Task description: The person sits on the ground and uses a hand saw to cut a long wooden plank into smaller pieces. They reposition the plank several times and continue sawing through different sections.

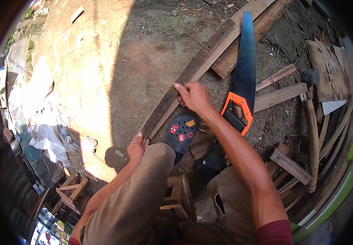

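Note:
A dark, narrow wooden batten [203, 56] slants from beside my left knee toward the far right. It lies along a lighter, longer plank [224, 45]. My left hand [136, 149] closes around the batten's near end, thumb on top and fingers partly hidden beneath. Farther up, my right hand [196, 98] grips it with the thumb over the upper face and the other fingers curled at the side. To the right of that hand, a handsaw [245, 61] with a dark blade and an orange-and-black handle rests across wood pieces, touched by neither hand.
A clog-clad foot [180, 132] stands close to the batten's near part. Wood offcuts [280, 97] lie right of the saw, with curved strips [313, 143] stacked beyond. Pale plastic sheeting [47, 136] and small wooden frames [70, 190] are at left. Sunlight crosses the dirt ground [143, 53].

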`<state>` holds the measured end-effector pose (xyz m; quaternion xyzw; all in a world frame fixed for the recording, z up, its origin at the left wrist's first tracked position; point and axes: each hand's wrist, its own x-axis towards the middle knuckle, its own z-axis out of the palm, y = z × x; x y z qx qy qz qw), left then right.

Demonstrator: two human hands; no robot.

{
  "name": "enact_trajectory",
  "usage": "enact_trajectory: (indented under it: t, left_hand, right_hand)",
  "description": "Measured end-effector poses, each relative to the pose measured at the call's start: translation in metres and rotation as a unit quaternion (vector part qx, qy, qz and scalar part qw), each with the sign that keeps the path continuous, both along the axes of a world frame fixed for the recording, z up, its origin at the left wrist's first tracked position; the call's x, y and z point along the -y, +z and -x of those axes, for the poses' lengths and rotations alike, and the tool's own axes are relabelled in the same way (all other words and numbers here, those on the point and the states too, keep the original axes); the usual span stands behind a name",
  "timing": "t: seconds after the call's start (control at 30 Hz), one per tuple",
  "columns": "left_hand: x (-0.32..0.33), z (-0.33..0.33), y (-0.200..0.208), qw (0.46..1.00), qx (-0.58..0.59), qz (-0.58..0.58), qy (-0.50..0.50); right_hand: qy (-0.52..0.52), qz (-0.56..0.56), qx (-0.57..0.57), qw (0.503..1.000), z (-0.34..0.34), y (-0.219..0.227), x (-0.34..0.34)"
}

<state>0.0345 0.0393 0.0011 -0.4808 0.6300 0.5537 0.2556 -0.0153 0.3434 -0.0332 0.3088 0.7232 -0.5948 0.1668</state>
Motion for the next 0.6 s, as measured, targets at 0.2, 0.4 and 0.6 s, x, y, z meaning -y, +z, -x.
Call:
enact_trajectory:
  t: [0.2, 0.4, 0.6]
  left_hand:
    - [-0.005, -0.001, 0.000, 1.000, -0.029, 0.008, 0.010]
    - [0.001, -0.008, 0.000, 0.999, -0.035, -0.018, -0.028]
    - [-0.017, -0.010, 0.008, 0.997, -0.052, -0.015, 0.052]
  right_hand:
    - [0.001, 0.034, 0.018, 0.999, 0.000, 0.009, -0.001]
    - [0.153, -0.327, -0.202, 0.910, 0.019, 0.046, -0.044]
    - [0.378, -0.483, -0.259, 0.746, 0.057, 0.034, -0.112]
